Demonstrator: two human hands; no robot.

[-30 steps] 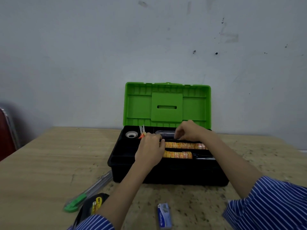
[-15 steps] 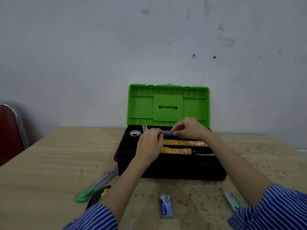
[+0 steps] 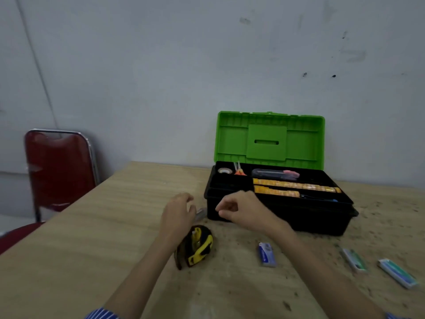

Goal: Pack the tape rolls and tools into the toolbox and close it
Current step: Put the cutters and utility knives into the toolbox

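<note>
The black toolbox (image 3: 271, 217) stands on the table with its green lid (image 3: 268, 139) upright. Its tray holds a small tape roll (image 3: 225, 171), orange-handled scissors (image 3: 239, 172), a clear cutter with a pink end (image 3: 276, 173) and two yellow strips (image 3: 294, 185). My left hand (image 3: 178, 212) hovers palm down left of the box, over a grey utility knife whose tip (image 3: 200, 213) sticks out beside it. Whether it grips the knife is hidden. My right hand (image 3: 239, 209) is loosely curled at the box's front left corner and holds nothing. A yellow-black tape measure (image 3: 195, 246) lies under my left wrist.
A small blue box (image 3: 266, 253) lies on the wooden table (image 3: 92, 249) in front of the toolbox. Two green-white packs (image 3: 354, 260) (image 3: 397, 272) lie at the right. A red chair (image 3: 57, 166) stands at the table's left edge, before a grey wall.
Both hands have come out of the toolbox tray and moved down and left to the table. The view has swung left, so the toolbox sits further right.
</note>
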